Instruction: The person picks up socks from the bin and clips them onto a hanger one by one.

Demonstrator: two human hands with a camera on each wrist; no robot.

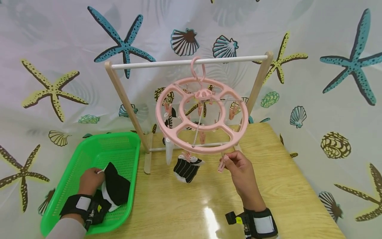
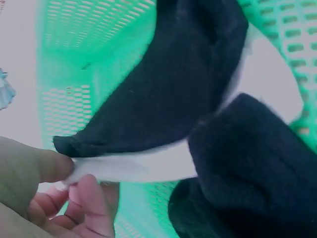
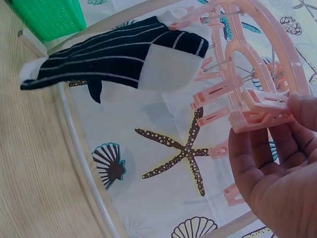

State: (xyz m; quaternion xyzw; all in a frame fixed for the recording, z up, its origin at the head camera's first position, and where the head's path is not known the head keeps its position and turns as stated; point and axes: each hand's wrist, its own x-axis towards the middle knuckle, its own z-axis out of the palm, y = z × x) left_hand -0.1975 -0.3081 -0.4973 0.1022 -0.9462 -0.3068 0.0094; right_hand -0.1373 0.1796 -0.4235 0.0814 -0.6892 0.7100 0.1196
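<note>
Pinching the white edge of a black-and-white sock (image 1: 117,186) between thumb and fingertips of the left hand (image 1: 91,181), down within the green basket (image 1: 119,142), just beside some dark cloth (image 2: 252,163). Pinching a pink peg (image 1: 221,165) between thumb and curled fingers of the right hand (image 1: 240,169), just under the near right edge of the round hanger (image 1: 206,150). Unable to tell the state of that peg's mouth. Facing the hanger, hooked over the white bar (image 1: 155,63) of a wooden rack (image 1: 125,103), with a striped sock (image 1: 187,169) clipped at its near edge, left of the right hand, and other pegs (image 1: 203,136) dangling around the rings. Wearing a black strap (image 1: 264,224) on each wrist. Working at a wood-grain table (image 1: 167,205), with the basket left of the rack, before a sheet (image 1: 304,79) printed with starfish and shells.
</note>
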